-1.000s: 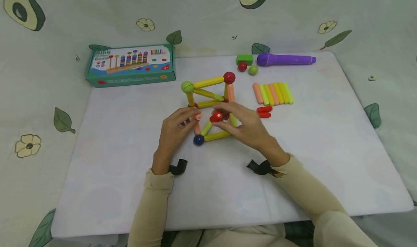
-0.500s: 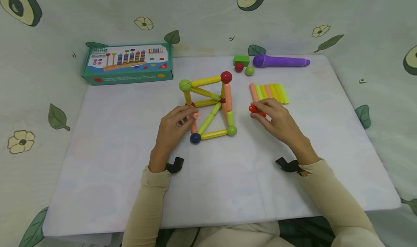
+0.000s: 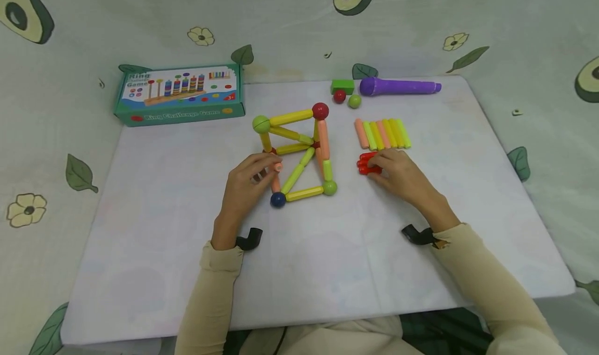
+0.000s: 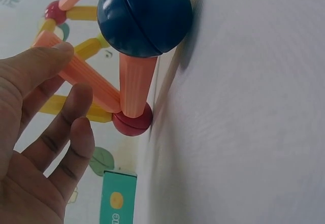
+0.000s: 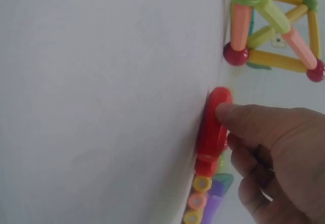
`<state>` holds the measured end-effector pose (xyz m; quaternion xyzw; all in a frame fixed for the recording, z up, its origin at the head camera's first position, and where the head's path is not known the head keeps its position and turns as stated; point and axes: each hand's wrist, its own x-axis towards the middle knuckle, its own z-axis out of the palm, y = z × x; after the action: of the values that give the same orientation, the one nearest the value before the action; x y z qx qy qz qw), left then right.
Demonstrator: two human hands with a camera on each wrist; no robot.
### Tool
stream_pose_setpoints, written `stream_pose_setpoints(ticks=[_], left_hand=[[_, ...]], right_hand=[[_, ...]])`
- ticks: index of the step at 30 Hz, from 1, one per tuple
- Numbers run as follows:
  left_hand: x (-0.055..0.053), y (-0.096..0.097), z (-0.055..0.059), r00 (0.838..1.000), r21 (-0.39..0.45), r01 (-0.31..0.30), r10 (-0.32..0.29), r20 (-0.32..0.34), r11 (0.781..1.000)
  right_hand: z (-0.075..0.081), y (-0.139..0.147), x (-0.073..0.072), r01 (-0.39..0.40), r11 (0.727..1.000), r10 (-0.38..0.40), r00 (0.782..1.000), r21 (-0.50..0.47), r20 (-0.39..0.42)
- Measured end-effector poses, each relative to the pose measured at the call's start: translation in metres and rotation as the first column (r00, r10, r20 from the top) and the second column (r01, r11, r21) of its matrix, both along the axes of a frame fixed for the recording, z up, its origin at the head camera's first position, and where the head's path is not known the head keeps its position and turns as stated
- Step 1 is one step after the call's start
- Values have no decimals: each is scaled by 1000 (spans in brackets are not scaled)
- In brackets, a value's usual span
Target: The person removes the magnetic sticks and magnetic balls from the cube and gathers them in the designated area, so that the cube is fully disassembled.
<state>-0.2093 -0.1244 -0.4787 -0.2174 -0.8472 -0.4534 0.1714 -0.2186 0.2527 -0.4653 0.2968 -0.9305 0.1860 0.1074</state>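
Observation:
My left hand [image 3: 250,181] pinches a salmon-coloured stick [image 4: 94,84] between thumb and forefinger. The stick's lower end meets a red ball [image 4: 133,121] of a frame built from sticks and balls. At the frame's near left corner is a dark blue ball [image 3: 278,199]; a green ball [image 3: 329,187] forms the near right one. To the right, my right hand [image 3: 400,173] grips a short red stick [image 5: 215,125] with the thumb on it. The stick lies on the table beside other red sticks [image 3: 367,156], partly covered by the fingers.
Behind the right hand lies a row of salmon, green and yellow sticks [image 3: 382,133]. A purple microphone-shaped thing [image 3: 402,87], a green block [image 3: 342,87], a loose red ball [image 3: 339,96] and a loose green ball [image 3: 354,101] are at the back. A game box [image 3: 180,95] stands back left.
My right hand has carried the red stick from the frame rightward and lowered it beside the other red sticks. My left hand keeps its pinch on the salmon stick.

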Motion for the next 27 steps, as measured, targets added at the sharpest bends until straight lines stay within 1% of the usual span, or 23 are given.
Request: stream_pose_setpoints(ticks=[4, 8, 10, 13, 14, 16, 18, 20, 22, 24, 26, 27], left_hand=[[1, -1, 0, 1000, 8, 3, -3, -7, 1000], [0, -1, -1, 1000, 17, 9, -8, -13, 1000], [0, -1, -2, 1000, 13, 12, -12, -8, 1000], [-3, -4, -4, 1000, -3, 11, -11, 5, 1000], [-4, -7, -3, 1000, 1, 1, -1, 12, 1000], [-9, -14, -2, 999, 40, -38, 37, 26, 998], [-15, -22, 2, 995, 115, -88, 82, 58, 989], [-22, -27, 7, 989, 206, -129, 110, 102, 970], [-30, -30, 12, 983, 259, -142, 104, 153, 955], [-37, -30, 13, 975, 270, -133, 76, 210, 954], [-42, -31, 8, 959, 233, -131, 64, 276, 964], [-44, -32, 4, 950, 210, -130, 61, 305, 969]], right_hand=[[-3, 0, -1, 3, 1000, -3, 1000, -20, 7], [0, -7, 5, -19, 998, 19, 1000, -55, -5], [3, -15, 9, -55, 995, 53, 998, -84, -30], [10, -35, 16, -131, 983, 123, 990, -125, -72], [12, -43, 18, -157, 978, 147, 986, -138, -80], [17, -58, 21, -200, 967, 190, 979, -157, -80], [21, -73, 23, -232, 958, 223, 972, -167, -73], [24, -86, 22, -249, 953, 241, 968, -172, -65], [25, -99, 20, -251, 952, 244, 968, -173, -62], [26, -113, 16, -242, 955, 235, 970, -171, -61], [26, -127, 12, -229, 958, 222, 973, -171, -62], [25, -135, 10, -223, 960, 216, 974, -170, -62]])
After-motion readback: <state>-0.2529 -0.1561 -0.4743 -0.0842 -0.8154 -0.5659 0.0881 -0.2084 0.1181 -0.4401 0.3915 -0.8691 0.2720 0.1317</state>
